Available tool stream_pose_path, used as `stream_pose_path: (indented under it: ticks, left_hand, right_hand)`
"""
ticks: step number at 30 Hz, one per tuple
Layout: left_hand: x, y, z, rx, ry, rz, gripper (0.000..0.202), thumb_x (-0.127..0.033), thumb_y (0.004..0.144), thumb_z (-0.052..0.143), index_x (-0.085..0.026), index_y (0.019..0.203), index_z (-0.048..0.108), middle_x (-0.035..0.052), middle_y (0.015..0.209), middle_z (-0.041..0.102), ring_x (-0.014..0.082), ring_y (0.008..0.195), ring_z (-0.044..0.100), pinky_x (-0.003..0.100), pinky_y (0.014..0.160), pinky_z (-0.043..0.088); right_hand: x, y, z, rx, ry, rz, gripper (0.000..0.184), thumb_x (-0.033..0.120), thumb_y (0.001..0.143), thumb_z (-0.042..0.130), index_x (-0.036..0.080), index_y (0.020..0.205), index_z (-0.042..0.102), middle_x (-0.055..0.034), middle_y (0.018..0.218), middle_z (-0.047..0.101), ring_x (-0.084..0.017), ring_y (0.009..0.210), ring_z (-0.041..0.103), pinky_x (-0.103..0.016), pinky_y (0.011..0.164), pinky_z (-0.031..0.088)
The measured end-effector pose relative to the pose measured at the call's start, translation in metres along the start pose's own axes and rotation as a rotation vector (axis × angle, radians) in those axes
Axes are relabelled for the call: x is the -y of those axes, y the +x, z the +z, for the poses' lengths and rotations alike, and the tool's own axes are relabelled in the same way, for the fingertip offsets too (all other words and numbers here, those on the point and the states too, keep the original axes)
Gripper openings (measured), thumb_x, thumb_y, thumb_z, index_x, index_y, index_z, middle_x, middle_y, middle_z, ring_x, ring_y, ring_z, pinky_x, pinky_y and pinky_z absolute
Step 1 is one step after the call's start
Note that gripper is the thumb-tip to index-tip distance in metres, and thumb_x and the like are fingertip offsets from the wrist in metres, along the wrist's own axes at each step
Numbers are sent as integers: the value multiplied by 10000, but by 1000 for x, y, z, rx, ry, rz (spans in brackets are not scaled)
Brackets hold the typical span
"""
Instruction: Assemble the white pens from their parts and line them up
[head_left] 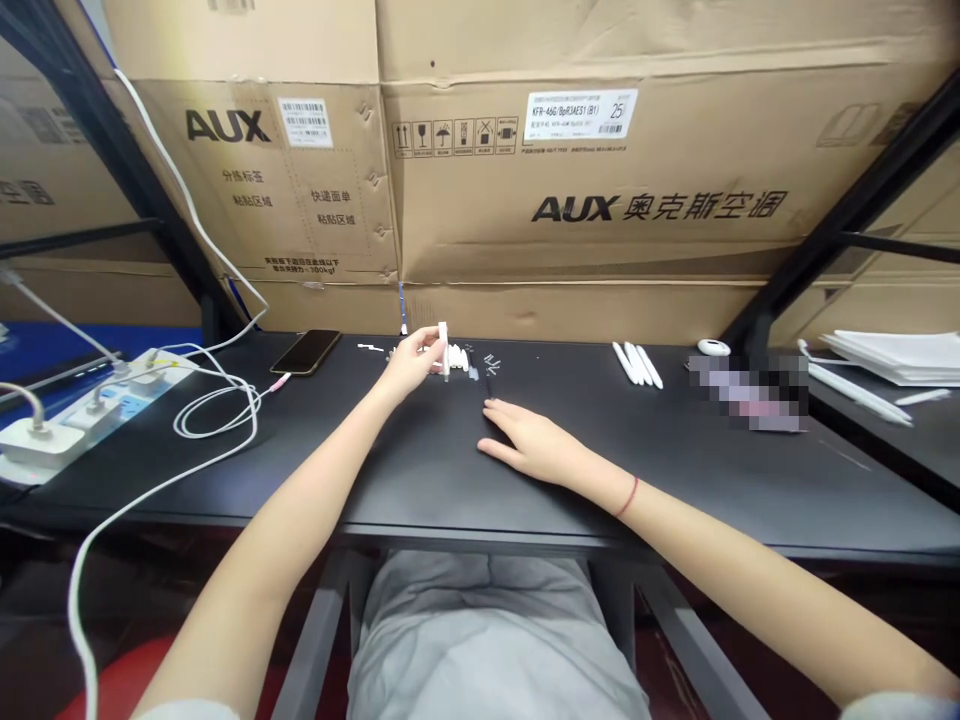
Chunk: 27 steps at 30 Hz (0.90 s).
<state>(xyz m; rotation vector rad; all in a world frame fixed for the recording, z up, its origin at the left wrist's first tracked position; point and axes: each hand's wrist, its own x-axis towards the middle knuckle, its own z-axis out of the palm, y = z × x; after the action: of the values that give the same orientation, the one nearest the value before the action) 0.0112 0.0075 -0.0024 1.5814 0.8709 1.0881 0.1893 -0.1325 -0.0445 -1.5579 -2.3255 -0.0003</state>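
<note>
Between the fingertips of my left hand (414,360) is a small flat white plastic piece (443,345), held upright above the black table. Just behind and beside it lie several short white parts (460,357), partly covered by that hand. My right hand (536,445) rests palm down on the tabletop, its fingers stretched out and the thumb apart. Near its index fingertip is a thin dark tool (490,385), its kind too small to make out. A little farther back sit several tiny grey pieces (491,363).
White pens (637,365) and a white oval case (713,347) lie at the back right. A phone (306,352) lies at the back left, near a looped white cable (217,405) and a power strip (97,410). Cardboard boxes (480,240) wall off the back.
</note>
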Motion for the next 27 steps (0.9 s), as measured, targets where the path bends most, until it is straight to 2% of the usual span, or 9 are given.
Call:
stream_pose_path:
  ticks: [3, 6, 10, 12, 14, 17, 20, 25, 27]
  left_hand:
    - [3, 1, 0, 14, -10, 20, 244, -225, 784, 643, -148, 1015, 633, 7, 806, 595, 93, 652, 578, 248, 637, 534]
    - [4, 1, 2, 24, -8, 23, 254, -252, 778, 655, -148, 1009, 636, 11, 807, 601, 99, 657, 584, 250, 629, 534]
    - [4, -1, 4, 37, 17, 27, 299, -310, 765, 670, -158, 1020, 635, 35, 876, 630, 116, 712, 602, 229, 609, 529]
    - [4, -2, 4, 29, 40, 43, 316, -330, 763, 665, -168, 1033, 631, 51, 959, 638, 123, 746, 606, 210, 585, 514]
    - [3, -2, 4, 18, 62, 53, 316, -338, 765, 654, -173, 1033, 626, 59, 1007, 642, 137, 779, 611, 203, 562, 493]
    - [2, -4, 4, 20, 70, 43, 300, -333, 782, 625, -170, 1033, 609, 61, 975, 663, 159, 819, 618, 211, 571, 474]
    - [1, -7, 6, 71, 48, 43, 291, -345, 790, 612, -167, 1020, 593, 60, 946, 674, 163, 839, 623, 230, 620, 479]
    - [0, -18, 20, 301, 0, 49, 324, -381, 752, 666, -164, 978, 585, 71, 945, 675, 189, 881, 632, 279, 687, 491]
    - [-3, -24, 27, 382, -9, 50, 326, -392, 752, 672, -165, 970, 585, 71, 936, 677, 201, 907, 631, 288, 700, 490]
  right_hand:
    - [12, -28, -10, -13, -44, -28, 438, 406, 915, 453, 120, 1215, 592, -158, 1305, 574, -277, 1218, 538, -417, 1010, 467]
    - [15, -39, -17, -44, -68, -40, 349, 344, 914, 462, 167, 1176, 610, -134, 1262, 606, -265, 1153, 585, -413, 952, 503]
    - [14, -17, -22, -47, -137, 25, 317, 233, 900, 481, 137, 1184, 582, -158, 1244, 606, -258, 1104, 604, -366, 879, 514]
    - [17, -1, -24, 77, -197, 61, 258, 130, 889, 441, 132, 1082, 612, -134, 1041, 685, -233, 938, 660, -313, 754, 515]
    - [22, 11, -27, 198, -285, 90, 256, 48, 865, 403, 131, 954, 629, -107, 845, 693, -213, 780, 668, -277, 644, 476]
    - [24, 17, -33, 253, -348, 75, 273, -26, 807, 403, 132, 846, 622, -108, 799, 671, -196, 730, 650, -255, 601, 429]
    - [14, 17, -41, 110, -160, 39, 232, 1, 766, 462, 153, 812, 631, -78, 820, 668, -173, 743, 635, -250, 647, 440]
    - [-8, 32, -66, -443, 588, 93, 90, 200, 808, 532, 177, 860, 601, -31, 816, 676, -153, 745, 654, -283, 738, 513]
    - [-10, 41, -74, -570, 774, 109, 102, 265, 812, 561, 189, 875, 582, -24, 827, 677, -158, 780, 665, -306, 774, 530]
